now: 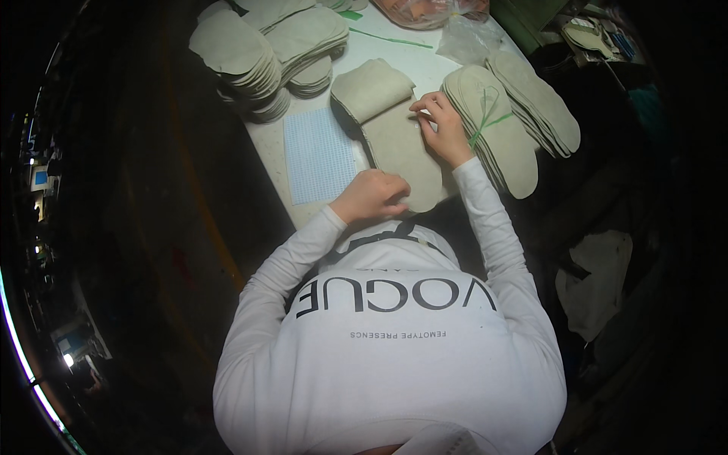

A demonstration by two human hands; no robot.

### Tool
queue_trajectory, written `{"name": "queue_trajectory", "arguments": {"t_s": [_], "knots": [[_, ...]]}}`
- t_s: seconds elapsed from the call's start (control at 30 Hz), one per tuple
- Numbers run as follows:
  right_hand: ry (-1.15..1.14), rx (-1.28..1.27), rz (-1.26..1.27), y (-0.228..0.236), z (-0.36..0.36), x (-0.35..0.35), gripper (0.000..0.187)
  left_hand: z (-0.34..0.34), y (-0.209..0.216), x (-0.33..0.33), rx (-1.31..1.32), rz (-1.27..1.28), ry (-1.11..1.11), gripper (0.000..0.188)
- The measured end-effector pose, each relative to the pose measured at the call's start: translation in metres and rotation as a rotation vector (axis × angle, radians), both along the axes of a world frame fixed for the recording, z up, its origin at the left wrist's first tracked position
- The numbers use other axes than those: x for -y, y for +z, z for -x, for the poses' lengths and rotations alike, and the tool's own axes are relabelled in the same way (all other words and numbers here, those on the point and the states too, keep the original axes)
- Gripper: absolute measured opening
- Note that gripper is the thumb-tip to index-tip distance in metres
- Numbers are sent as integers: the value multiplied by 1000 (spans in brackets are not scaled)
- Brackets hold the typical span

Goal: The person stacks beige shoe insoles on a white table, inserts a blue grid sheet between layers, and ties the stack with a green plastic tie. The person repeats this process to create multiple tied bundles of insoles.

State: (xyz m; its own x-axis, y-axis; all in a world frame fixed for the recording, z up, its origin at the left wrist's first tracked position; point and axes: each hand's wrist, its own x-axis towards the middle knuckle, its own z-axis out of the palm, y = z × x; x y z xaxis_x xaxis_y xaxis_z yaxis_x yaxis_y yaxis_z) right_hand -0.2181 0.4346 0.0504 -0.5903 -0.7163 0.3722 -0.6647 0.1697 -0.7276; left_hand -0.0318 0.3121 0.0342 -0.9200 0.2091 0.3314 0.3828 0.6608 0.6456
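In front of me lies a stack of grey-beige shoe insoles [402, 144]. At its far end, an insole piece [372, 85] is bent back over the stack, leaving a fold across it. My left hand [371, 196] is at the near left edge of the stack, its curled fingers closed on the insole edge there. My right hand [444, 129] is over the right side, close to the fold, with bent fingers apart and nothing visible between them. Beside it is an insole bundle [485, 125] tied with green string [489, 121].
Taller insole piles [265, 53] stand at the far left of the white table [269, 152]. A blue-and-white patterned sheet [318, 155] lies left of the stack. Another insole bundle [535, 102] is at the right. Clear plastic bags [470, 38] sit at the back.
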Motion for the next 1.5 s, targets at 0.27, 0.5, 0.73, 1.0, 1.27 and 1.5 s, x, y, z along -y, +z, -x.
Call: {"name": "queue_trajectory", "arguments": {"t_s": [0.27,0.5,0.73,1.0,1.27,1.5], "knots": [[-152,71,85,12,12,-6,18,7,22,12,36,-231,120,15],[-227,52,83,28,17,5,12,31,55,95,-204,-1062,525,32],[-201,-45,23,50,30,62,26,-15,12,163,291,76,1336,56],[-198,-88,-128,68,19,151,35,-67,27,175,355,-409,1228,36],[-102,-155,135,78,-4,159,26,-103,108,211,191,-884,597,26],[520,397,-62,99,-63,116,25,-55,111,184,462,-617,229,25]]}}
